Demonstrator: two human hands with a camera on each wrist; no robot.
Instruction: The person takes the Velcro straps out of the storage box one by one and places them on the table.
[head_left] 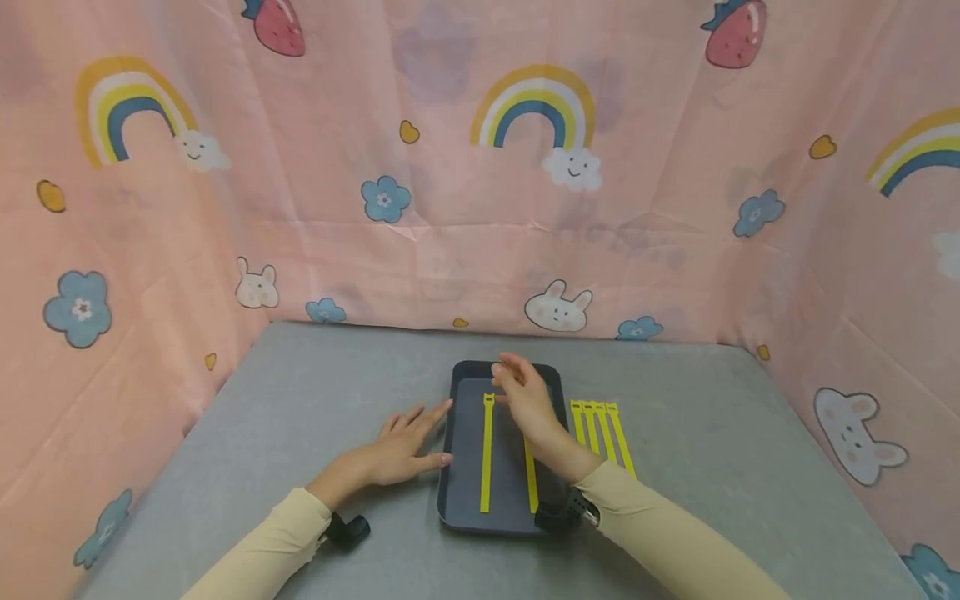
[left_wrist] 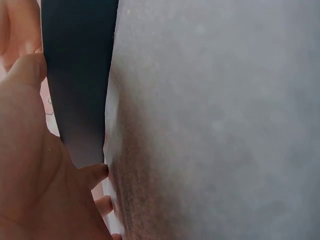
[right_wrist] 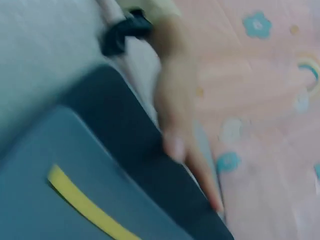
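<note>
A dark grey rectangular tray lies lengthwise before me. In it a yellow cable tie with a slotted head lies along the left part; a second cable tie is partly hidden under my right hand. My left hand is at the tray's left side, fingers spread, fingertips right at the rim; the left wrist view shows the thumb on the tray wall. Over the tray's upper right, my right hand hovers with loosely bent fingers and nothing visible in them. The right wrist view is blurred.
Several more yellow cable ties lie side by side on the grey table, just right of the tray, partly behind the right forearm. A pink patterned curtain encloses the table at the back and sides.
</note>
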